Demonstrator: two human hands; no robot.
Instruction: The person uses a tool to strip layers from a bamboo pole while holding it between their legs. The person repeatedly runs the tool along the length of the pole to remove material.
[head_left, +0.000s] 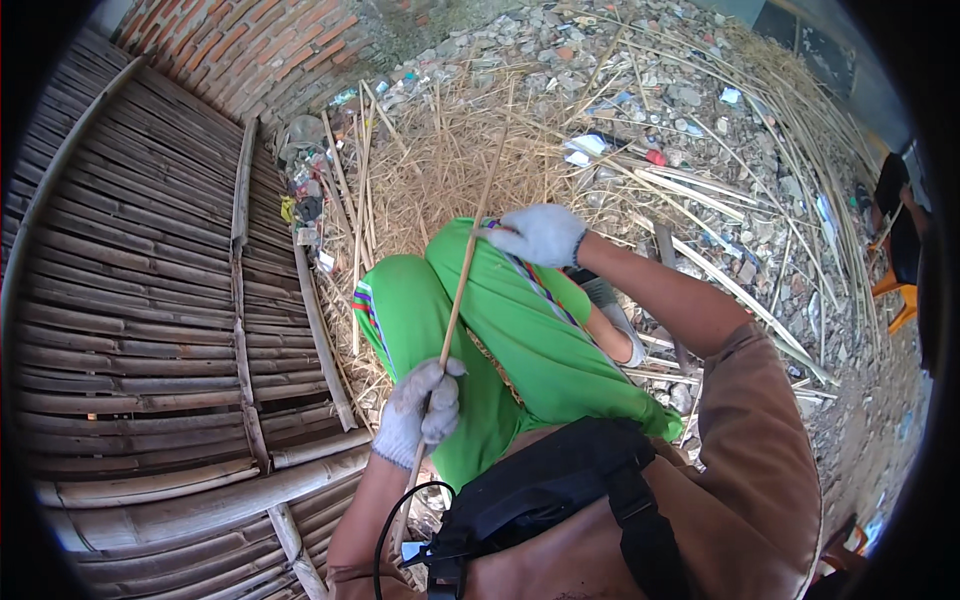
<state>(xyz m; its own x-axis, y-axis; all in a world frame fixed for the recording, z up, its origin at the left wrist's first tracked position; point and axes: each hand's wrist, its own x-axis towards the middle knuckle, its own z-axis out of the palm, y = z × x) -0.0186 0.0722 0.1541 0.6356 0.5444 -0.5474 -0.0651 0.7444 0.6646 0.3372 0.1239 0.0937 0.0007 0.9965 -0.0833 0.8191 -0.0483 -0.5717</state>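
A long thin bamboo strip (468,262) slants across my lap, from beside my waist up over my knees to the straw-like shavings beyond. My left hand (420,405), in a white knit glove, is closed round its lower part. My right hand (541,236), also gloved, is at my right knee beside the upper part of the strip. Its fingers are curled, and what they hold, if anything, is hidden. Green trousers (520,320) with striped sides cover my bent legs under the strip.
A bamboo slat platform (150,350) stands close on my left. Bamboo shavings (430,170) and rubble lie ahead, with long split bamboo strips (740,285) to the right. A brick wall (250,50) rises at the far left. Another person (905,225) sits on an orange chair (895,298) at the right edge.
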